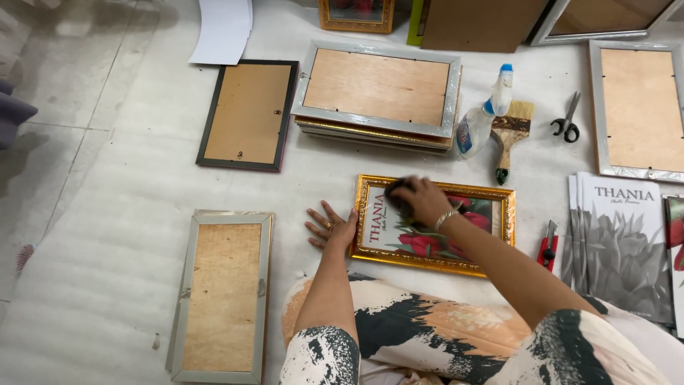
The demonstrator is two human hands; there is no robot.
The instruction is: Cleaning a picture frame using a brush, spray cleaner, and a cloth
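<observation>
A gold ornate picture frame [505, 214] with a red flower print under its glass lies on the white foam sheet in front of my knees. My left hand [330, 227] rests flat with spread fingers against the frame's left edge. On the glass near the upper left, my right hand [420, 201] presses a dark cloth [396, 191]. A bracelet sits on my right wrist.
A silver frame [222, 296] lies face down at left, a black one [248, 114] behind it, and a stack of frames [377, 93] further back. Spray bottle [482, 117], paintbrush [511, 135], scissors [567, 121], red cutter [547, 246] and grey prints [623, 242] lie to the right.
</observation>
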